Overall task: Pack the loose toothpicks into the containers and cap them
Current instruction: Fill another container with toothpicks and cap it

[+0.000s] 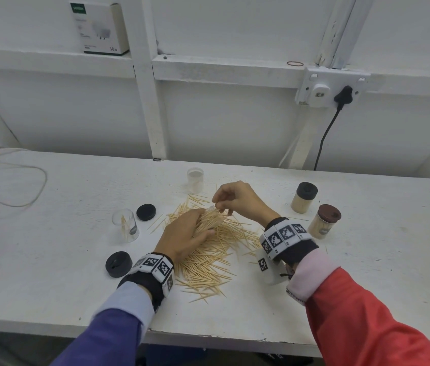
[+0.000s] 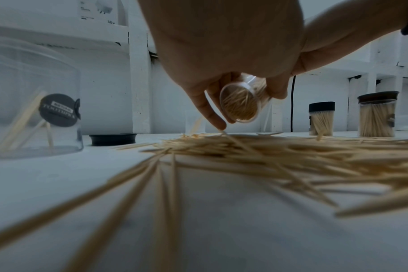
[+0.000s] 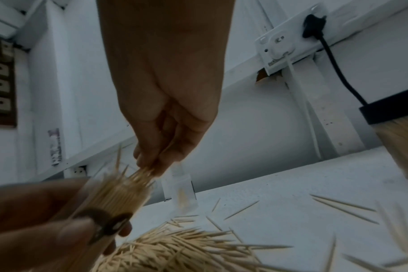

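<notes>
While the left hand (image 1: 182,235) grips a tilted clear plastic jar (image 2: 241,103) packed with slim pale wooden toothpicks, the right hand (image 1: 237,198) pinches toothpick tips at its mouth, above the loose heap (image 1: 214,257) on the white bench (image 1: 340,286); two capped full jars stand right, two near-empty left and far.

The white box (image 1: 100,27) standing on the wall ledge carries "30w" at its lower right corner, readable in both the head and left wrist views; its green corner logo is too small to read. The round black label (image 2: 57,110) on the clear container (image 2: 33,97) at left reads "TOOTHPICKS"; the smaller line above it is blurred
</notes>
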A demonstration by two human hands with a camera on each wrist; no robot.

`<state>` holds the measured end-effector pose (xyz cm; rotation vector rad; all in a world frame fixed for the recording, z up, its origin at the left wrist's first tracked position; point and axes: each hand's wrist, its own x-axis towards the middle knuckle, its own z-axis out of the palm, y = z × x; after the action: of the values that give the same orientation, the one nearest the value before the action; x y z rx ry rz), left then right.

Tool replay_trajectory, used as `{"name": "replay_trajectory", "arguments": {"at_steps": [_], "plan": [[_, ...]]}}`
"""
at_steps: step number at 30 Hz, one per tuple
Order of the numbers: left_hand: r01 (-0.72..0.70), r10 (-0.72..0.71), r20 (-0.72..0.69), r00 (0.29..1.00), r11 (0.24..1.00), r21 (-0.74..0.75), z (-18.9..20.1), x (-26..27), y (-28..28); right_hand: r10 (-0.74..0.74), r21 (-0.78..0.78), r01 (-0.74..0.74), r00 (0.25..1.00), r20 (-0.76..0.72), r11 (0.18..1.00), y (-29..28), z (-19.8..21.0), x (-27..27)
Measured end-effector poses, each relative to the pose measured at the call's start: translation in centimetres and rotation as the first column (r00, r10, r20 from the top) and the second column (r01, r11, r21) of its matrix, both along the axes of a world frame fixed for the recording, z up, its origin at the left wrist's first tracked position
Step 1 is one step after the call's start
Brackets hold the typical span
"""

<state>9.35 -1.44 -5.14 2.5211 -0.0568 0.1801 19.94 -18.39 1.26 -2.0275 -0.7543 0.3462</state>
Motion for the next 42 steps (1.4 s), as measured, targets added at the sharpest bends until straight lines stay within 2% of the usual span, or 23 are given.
{"name": "replay_trajectory", "arguments": {"at_steps": [3,6,10,14,19,24,27,29,33,38,42], "plan": [[0.0,0.001,0.014,1.0,0.999,-0.054,0.2,-0.2,-0.1,-0.017,-0.007,0.019,0.984,0.176,1.0,0.7,-0.2,-0.5],[-0.019,0.02,0.008,1.0,0.998,-0.059,0.2,-0.2,0.0,-0.036,0.034,0.028,0.97,0.24,0.999,1.0,-0.3,-0.8],[-0.055,0.057,0.025,0.998,0.997,-0.056,0.3,-0.2,-0.1,-0.052,0.149,0.013,0.965,0.256,0.989,1.3,-0.4,-1.5],[-0.07,0.073,0.036,0.997,0.994,-0.078,0.4,-0.3,-0.2,-0.09,0.269,0.038,0.98,0.18,0.962,1.1,-0.5,-1.8],[-0.094,0.097,0.02,0.995,0.989,-0.113,0.5,-0.3,-0.2,-0.119,0.247,0.059,0.964,0.236,0.967,0.9,-1.1,-1.6],[-0.091,0.095,0.024,0.995,0.987,-0.133,0.4,-0.4,-0.1,0.053,0.078,-0.058,0.997,0.065,0.995,1.2,-1.7,-2.5],[-0.103,0.107,0.016,0.994,0.984,-0.146,0.4,-0.4,-0.1,0.125,0.006,-0.126,0.986,0.108,0.992,1.4,-2.1,-3.2],[-0.104,0.107,0.013,0.994,0.984,-0.142,0.4,-0.4,-0.1,0.107,0.028,-0.111,0.988,0.111,0.993,1.5,-2.2,-3.1],[-0.097,0.102,0.027,0.994,0.983,-0.157,0.5,-0.6,-0.1,0.034,0.184,-0.023,0.998,-0.058,0.983,1.3,-2.0,-2.3],[0.019,-0.016,0.018,1.0,0.989,-0.15,1.1,-0.6,-0.5,0.125,0.115,-0.096,0.949,-0.289,0.989,1.0,-2.5,-1.9],[-0.011,0.018,0.061,0.998,0.994,-0.11,0.8,-0.4,-0.4,0.085,0.154,-0.029,0.923,-0.375,0.988,0.5,-2.3,-1.8]]}}
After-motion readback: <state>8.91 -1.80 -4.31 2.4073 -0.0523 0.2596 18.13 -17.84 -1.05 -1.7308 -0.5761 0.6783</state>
